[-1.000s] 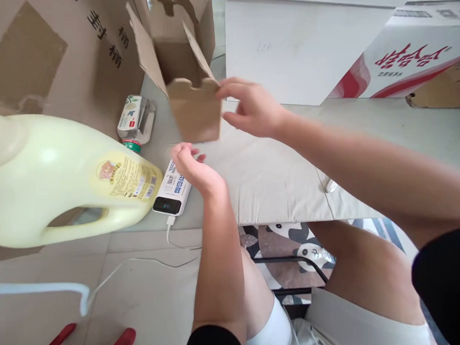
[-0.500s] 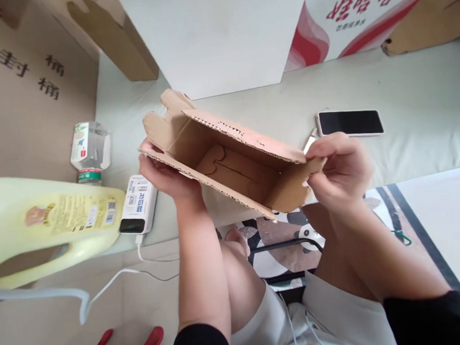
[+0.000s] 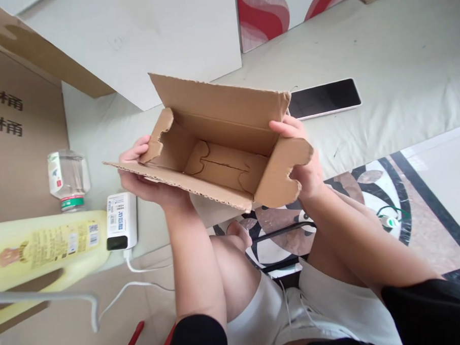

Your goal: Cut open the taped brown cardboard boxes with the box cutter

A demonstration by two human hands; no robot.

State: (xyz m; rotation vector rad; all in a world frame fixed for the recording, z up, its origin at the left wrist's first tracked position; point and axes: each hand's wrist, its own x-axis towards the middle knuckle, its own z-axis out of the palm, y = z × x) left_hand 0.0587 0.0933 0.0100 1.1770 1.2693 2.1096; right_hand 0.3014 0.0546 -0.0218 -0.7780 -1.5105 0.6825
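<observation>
I am holding the open cardboard box (image 3: 229, 165) in front of me, left hand (image 3: 152, 192) and right hand (image 3: 311, 175) grasping opposite ends, and judging it light, best held by its stiff walls, not the bendy flaps (image 3: 222, 99).

- box (image 3: 209, 138): plain brown cardboard, oblong, open at the top, its mouth turned up and tipped towards the camera
- pose: raised in the air, held at both short ends, its length slanting from upper left to lower right
- far flap (image 3: 223, 102): long, standing up and leaning outward
- near flap (image 3: 192, 184): long, folded outward, seen almost edge-on, edge ragged
- left flap (image 3: 159, 136) and right flap (image 3: 281, 167): short, notched, the right splayed outward
- base (image 3: 225, 166): closed, with a straight seam and curved cuts
</observation>
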